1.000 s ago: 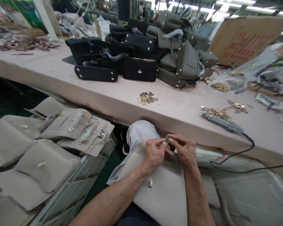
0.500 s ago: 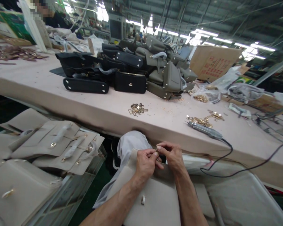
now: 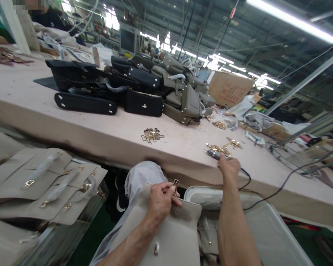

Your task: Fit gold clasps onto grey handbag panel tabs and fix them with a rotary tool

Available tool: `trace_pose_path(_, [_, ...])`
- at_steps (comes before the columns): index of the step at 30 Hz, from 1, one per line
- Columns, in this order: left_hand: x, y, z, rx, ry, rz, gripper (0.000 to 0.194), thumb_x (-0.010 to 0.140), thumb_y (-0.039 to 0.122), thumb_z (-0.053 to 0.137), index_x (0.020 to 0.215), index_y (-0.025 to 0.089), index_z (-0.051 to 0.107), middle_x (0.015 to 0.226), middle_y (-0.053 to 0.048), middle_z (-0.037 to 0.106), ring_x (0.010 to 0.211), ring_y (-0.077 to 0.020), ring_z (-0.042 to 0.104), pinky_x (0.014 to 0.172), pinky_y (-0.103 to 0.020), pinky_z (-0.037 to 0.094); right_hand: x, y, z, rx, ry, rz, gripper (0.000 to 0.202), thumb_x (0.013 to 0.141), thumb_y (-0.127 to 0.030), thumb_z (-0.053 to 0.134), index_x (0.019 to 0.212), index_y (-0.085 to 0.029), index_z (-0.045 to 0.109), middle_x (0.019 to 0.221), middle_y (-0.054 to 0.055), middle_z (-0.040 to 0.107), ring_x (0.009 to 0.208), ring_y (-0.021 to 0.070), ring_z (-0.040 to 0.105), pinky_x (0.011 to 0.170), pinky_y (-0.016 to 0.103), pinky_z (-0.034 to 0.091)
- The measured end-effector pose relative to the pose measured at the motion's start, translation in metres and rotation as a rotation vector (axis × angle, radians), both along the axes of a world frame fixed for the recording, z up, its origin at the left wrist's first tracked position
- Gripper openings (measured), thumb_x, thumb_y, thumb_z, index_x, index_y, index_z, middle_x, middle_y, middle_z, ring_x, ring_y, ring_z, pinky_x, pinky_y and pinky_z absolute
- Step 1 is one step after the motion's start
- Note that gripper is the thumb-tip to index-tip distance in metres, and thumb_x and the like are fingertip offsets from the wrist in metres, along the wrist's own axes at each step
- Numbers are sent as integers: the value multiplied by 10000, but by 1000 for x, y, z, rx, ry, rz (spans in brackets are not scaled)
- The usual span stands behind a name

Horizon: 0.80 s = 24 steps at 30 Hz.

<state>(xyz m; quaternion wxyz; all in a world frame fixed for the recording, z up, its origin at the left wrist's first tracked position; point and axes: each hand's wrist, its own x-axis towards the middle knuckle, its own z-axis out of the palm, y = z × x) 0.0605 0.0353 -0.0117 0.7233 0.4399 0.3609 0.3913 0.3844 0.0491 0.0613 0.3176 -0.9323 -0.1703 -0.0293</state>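
My left hand pinches a small gold metal plate, a piece of bag hardware, at the top edge of a beige bag. The bag lies across my lap, with a small metal fitting on its face. Stretched out to the table, my right hand is closed around a grey corded electric screwdriver. The tool lies against a pile of gold hardware pieces; its cord runs off to the right. A second pile of metal fittings sits farther left on the table.
Black bags and grey-brown bags are heaped on the table. Beige bag parts are stacked on my left. A pale bin stands at right. Behind are a cardboard box and plastic bags.
My right hand has left the bag's edge and reached right and forward to the screwdriver on the table. My left hand keeps the metal plate, now more in sight. The view has shifted right.
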Motion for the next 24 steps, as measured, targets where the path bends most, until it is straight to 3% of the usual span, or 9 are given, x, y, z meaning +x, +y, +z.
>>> trace_pose_path(4, [1,0,-1,-4,-6,-12,304,831,417,683,726,133,697,546,-61,705,411,-171,664,442,-221,513,13,25,11,-72,-39,-172,880,821,-618,691,1376,34,486,1276,370,605,1282,465,584,1087,543,469])
trace_pose_path(8, [0,1,2,-16,-8,12,309,805,441,716,729,143,689,600,-57,724,420,-180,677,422,-227,509,18,39,13,-99,-9,-273,1021,713,-652,787,1415,-1,430,1218,347,636,1242,428,623,1056,501,499])
trace_pose_path(14, [-6,2,5,-24,-8,17,287,805,422,709,737,143,695,637,-63,741,425,-173,677,417,-225,508,16,39,10,-69,31,-357,1129,668,-722,794,1437,-27,347,1176,357,629,1239,417,618,995,491,524])
trace_pose_path(20, [-9,2,4,-9,-10,3,287,808,420,694,726,145,694,603,-61,729,402,-169,660,416,-227,503,24,47,11,-17,76,-399,1054,650,-561,864,1419,-60,345,1193,336,632,1278,408,600,1046,482,500])
trace_pose_path(24, [-11,2,8,9,-22,-3,282,818,396,679,694,143,689,568,-56,709,417,-173,671,429,-220,497,24,41,11,119,126,-391,923,676,-447,837,1378,-63,377,1130,303,662,1229,400,637,1004,456,532])
